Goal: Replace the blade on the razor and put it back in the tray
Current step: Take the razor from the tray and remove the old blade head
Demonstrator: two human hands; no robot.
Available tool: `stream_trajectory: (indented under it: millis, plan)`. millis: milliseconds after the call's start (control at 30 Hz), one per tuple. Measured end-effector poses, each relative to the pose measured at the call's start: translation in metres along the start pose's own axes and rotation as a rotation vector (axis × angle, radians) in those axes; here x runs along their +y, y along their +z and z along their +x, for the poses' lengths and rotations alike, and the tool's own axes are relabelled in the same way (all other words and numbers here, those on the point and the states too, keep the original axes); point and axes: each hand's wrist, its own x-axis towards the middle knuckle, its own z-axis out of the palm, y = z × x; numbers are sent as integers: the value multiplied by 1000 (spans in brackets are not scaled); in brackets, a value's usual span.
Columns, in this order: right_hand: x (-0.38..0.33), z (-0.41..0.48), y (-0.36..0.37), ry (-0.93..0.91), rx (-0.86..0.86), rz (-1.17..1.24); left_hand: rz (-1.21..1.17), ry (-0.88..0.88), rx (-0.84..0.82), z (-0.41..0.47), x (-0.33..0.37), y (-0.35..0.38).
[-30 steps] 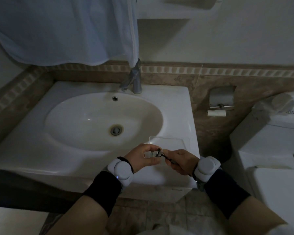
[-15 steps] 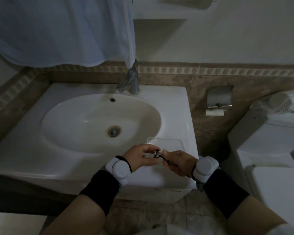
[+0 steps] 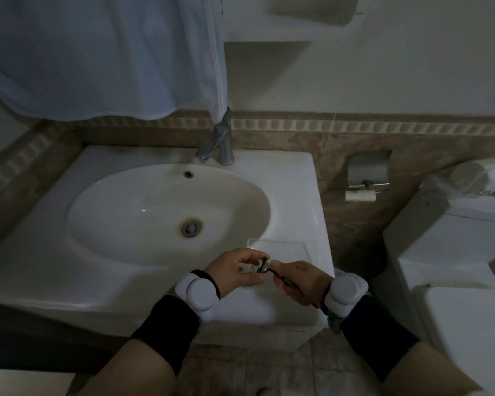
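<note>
A dark, slim razor [image 3: 272,272] is held over the front right corner of the sink top. My right hand [image 3: 300,282] is closed around its handle, whose end sticks out past the wrist. My left hand [image 3: 236,271] pinches a small pale blade piece [image 3: 247,268] right at the razor's head; the two touch or nearly touch. Just behind the hands lies a clear shallow tray [image 3: 283,247] on the sink top, with nothing visible in it. My fingers hide most of the blade piece.
The white basin [image 3: 166,212] with its drain fills the left. A chrome faucet [image 3: 222,147] stands at the back, under a hanging pale blue towel [image 3: 97,52]. A toilet [image 3: 452,252] stands close on the right, a paper holder [image 3: 367,178] on the wall.
Both hands stay together over the tray's front edge. The razor head has turned slightly between the fingers, and the view has shifted a little.
</note>
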Motion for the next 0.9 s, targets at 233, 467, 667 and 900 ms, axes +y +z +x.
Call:
stream_trajectory:
  millis: [233,467,667,900]
  plan:
    - [0,1,-7,25,-18,-5,10,-13,2,0,-5,-3]
    - [-2,6,-15,-83,175,-605,8,-96,222,-7,-23,-11]
    - [-8,5,-25,-125,251,-987,-18,-199,283,-15,-38,-13]
    - [-4,10,-19,-126,213,-1269,19,-252,262,-15,-49,-12]
